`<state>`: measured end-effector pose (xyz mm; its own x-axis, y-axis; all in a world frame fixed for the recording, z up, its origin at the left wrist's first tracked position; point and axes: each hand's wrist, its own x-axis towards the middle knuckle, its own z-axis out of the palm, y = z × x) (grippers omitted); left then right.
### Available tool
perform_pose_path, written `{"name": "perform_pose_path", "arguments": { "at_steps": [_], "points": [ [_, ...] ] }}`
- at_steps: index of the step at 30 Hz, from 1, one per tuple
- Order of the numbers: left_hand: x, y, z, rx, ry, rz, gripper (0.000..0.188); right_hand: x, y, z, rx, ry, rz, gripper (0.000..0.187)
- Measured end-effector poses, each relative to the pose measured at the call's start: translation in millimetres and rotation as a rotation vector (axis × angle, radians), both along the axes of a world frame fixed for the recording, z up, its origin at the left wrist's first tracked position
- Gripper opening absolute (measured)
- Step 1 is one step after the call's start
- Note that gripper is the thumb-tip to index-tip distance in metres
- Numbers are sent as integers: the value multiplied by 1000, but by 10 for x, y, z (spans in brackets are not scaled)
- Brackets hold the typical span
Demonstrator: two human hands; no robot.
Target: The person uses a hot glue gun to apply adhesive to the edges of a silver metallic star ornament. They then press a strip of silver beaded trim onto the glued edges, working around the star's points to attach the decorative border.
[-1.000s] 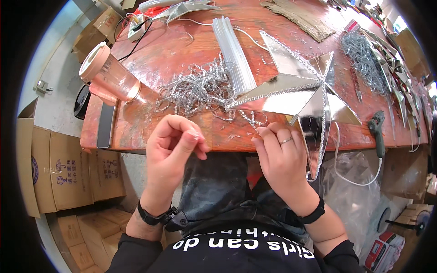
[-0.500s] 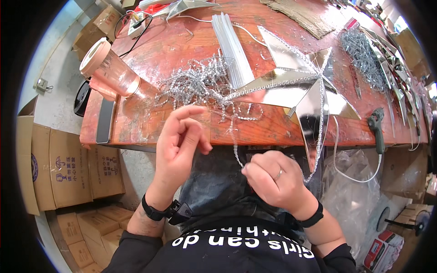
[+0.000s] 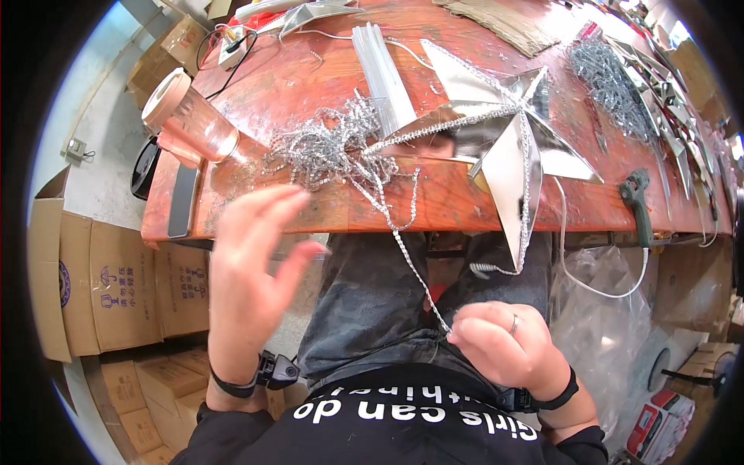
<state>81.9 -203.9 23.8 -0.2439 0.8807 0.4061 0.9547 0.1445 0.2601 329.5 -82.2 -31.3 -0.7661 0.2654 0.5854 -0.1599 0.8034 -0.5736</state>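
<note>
My right hand (image 3: 502,341), in front of my lap, pinches the end of a silver beaded trim strand (image 3: 415,267). That strand runs slantwise up over the table's front edge to a tangled heap of silver trim (image 3: 325,143). My left hand (image 3: 263,267) is raised left of the strand with fingers apart and nothing in it. A mirror-like silver star (image 3: 496,128) lies on the table at right of centre, its ridges lined with the same trim. Its lowest point juts past the table edge, and a loose curled trim end (image 3: 488,269) hangs there.
On the red wooden table (image 3: 310,209) are a lidded tumbler (image 3: 190,116), a dark phone (image 3: 184,200), clear glue sticks (image 3: 381,77) and a corded glue gun (image 3: 637,205). More grey tinsel (image 3: 612,89) and stacked star pieces (image 3: 670,124) lie far right. Cardboard boxes (image 3: 128,283) stand left.
My right hand has moved down and right, drawing the strand out longer and straighter. My left hand has moved left and its fingers have spread. The star now appears slightly further left and up.
</note>
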Motion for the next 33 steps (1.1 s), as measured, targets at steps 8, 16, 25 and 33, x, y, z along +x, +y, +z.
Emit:
{"name": "perform_pose_path", "arguments": {
  "at_steps": [8,16,25,33],
  "points": [
    [72,718,-535,67,250,-632,13,41,-52,126,-208,107,-107,20],
    [-489,814,-379,45,230,-201,10,493,75,338,-532,460,-343,24],
    [-102,402,384,75,-136,-83,19,417,311,572,-790,550,-10,29],
    [481,786,512,184,102,-290,19,311,276,631,-1536,323,241,16]
  ]
}}
